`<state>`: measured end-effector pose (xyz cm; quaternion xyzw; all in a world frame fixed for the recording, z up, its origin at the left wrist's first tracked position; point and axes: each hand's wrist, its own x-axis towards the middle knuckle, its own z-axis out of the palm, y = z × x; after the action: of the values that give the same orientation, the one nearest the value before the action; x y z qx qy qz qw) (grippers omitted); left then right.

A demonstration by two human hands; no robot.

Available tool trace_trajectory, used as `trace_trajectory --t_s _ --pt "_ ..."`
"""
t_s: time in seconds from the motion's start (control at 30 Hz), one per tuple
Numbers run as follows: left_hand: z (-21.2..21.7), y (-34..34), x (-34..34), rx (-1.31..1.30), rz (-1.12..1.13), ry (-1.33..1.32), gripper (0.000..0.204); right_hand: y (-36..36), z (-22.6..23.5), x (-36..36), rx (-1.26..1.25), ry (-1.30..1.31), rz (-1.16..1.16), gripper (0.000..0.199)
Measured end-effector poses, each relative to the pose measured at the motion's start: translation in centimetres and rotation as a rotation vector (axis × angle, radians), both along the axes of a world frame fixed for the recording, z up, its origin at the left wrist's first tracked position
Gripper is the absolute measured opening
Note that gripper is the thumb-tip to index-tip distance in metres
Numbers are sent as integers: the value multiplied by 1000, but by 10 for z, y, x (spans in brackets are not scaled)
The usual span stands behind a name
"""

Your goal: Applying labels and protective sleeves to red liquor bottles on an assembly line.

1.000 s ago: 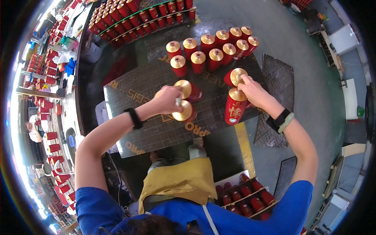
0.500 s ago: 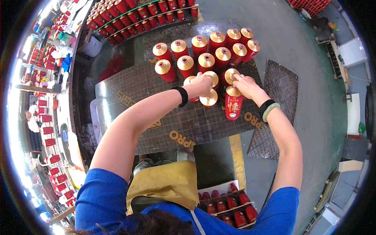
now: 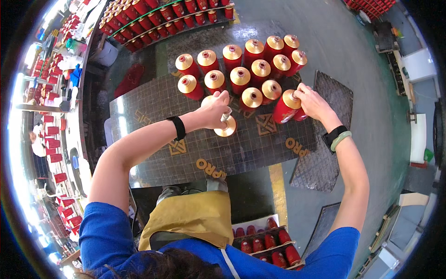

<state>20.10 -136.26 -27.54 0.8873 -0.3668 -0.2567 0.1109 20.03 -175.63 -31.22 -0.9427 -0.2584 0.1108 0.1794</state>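
Several red bottles with gold shoulders and open necks [image 3: 240, 76] stand in loose rows on a dark board with a printed grid [image 3: 186, 160]. My left hand [image 3: 214, 111] is closed at the neck of a gold-shouldered bottle [image 3: 226, 128], left of the nearest standing bottles; its fingers partly hide it. To the right, my right hand [image 3: 315, 103] grips the top of a tilted red bottle [image 3: 284, 108]. Another red bottle [image 3: 300, 115] shows partly beneath that hand; whether it is gripped too, I cannot tell. Just left of it stand two more gold-topped bottles [image 3: 252, 98].
Tiered racks of red bottles [image 3: 167, 18] stand beyond the board. A rack of red bottles [image 3: 269, 242] is near my right side, below the board's front edge. A textured dark mat [image 3: 320, 158] lies to the right. Along the left runs a bench [image 3: 76, 139] with red pieces.
My left hand has moved left and slightly nearer with a bottle. My right hand has shifted right with a bottle, which now tilts. A gap has opened between the hands.
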Motion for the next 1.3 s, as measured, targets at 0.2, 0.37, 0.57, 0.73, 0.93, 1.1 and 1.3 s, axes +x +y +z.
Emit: trace_trajectory --t_s 0.2,0.37,0.57,0.73,0.93,1.1,1.3 --pt "-19 16 16 -50 -83 57 27 -17 -27 38 -142 -126 26 27" --pt "-25 24 16 -75 -138 58 30 -9 -40 68 -86 -203 46 26" --pt "5 13 -7 61 -91 18 28 -5 -53 80 -4 -143 13 24" --pt "48 51 -16 -1 42 16 20 -2 -28 80 127 -91 -87 20" --pt "69 110 -13 88 255 125 25 85 44 51 143 -427 -53 29" --pt "27 137 -1 44 266 42 27 229 36 -4 407 -57 58 36" --pt "-7 151 20 16 343 -73 28 308 -12 -19 335 68 -42 33"
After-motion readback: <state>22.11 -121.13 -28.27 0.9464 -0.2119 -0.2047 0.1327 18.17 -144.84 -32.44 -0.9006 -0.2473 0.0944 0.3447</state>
